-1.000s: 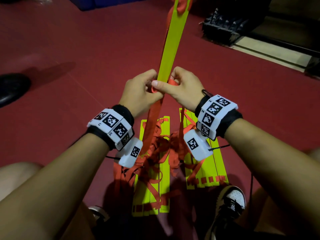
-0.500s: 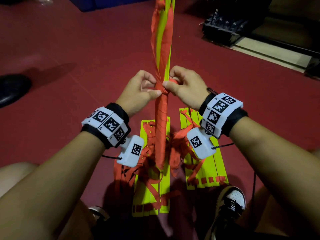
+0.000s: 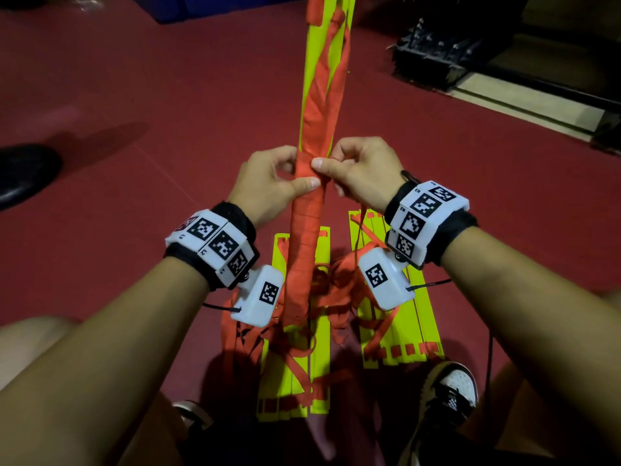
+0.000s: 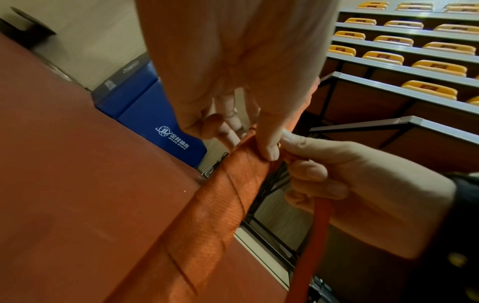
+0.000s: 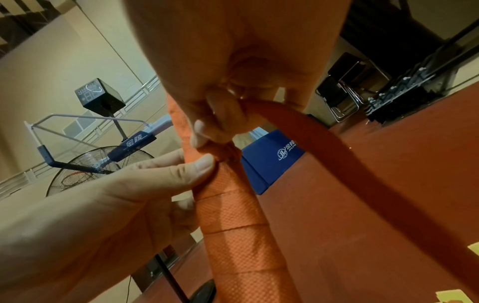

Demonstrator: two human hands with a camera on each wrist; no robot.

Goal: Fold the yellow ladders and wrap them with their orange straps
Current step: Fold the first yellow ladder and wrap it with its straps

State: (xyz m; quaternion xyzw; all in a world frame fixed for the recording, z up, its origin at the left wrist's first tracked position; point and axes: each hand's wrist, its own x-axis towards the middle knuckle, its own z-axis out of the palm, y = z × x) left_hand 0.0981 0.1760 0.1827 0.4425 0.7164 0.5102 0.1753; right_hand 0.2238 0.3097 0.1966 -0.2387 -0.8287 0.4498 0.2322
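Orange strap (image 3: 307,243) wraps now further up yellow ladder (image 3: 311,82), L hand (image 3: 268,186) & R hand (image 3: 363,173) both pinching it, top cut off.

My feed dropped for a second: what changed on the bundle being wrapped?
The orange strap now coils neatly up the held yellow ladder bundle, which was bare yellow above the hands a second ago. Left hand and right hand keep pinching at the wrap's top. The folded ladders on the floor stayed put.
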